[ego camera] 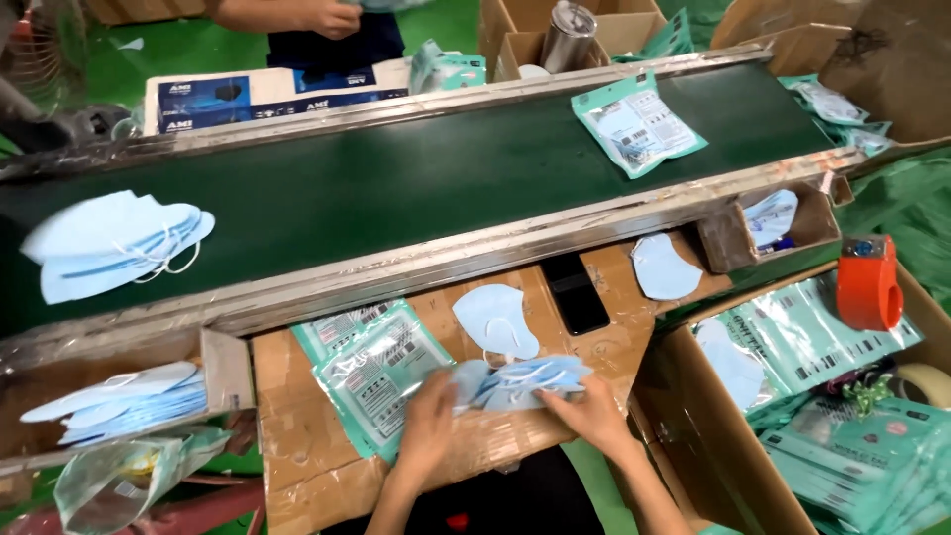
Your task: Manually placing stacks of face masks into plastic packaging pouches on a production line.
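Bright, even light from overhead, soft shadows only. Faint sheen along the metal rails of the green conveyor belt [416, 178] and on the plastic pouches. Both hands, left hand [428, 414] and right hand [592, 411], slightly motion-blurred, as is the mask stack between them. Wide-angle bend at the edges; corners softer than the centre.

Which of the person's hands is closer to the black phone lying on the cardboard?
The right hand: it rests on the mask stack, just below the phone. The left hand sits farther off to the phone's lower left, over the green pouches.
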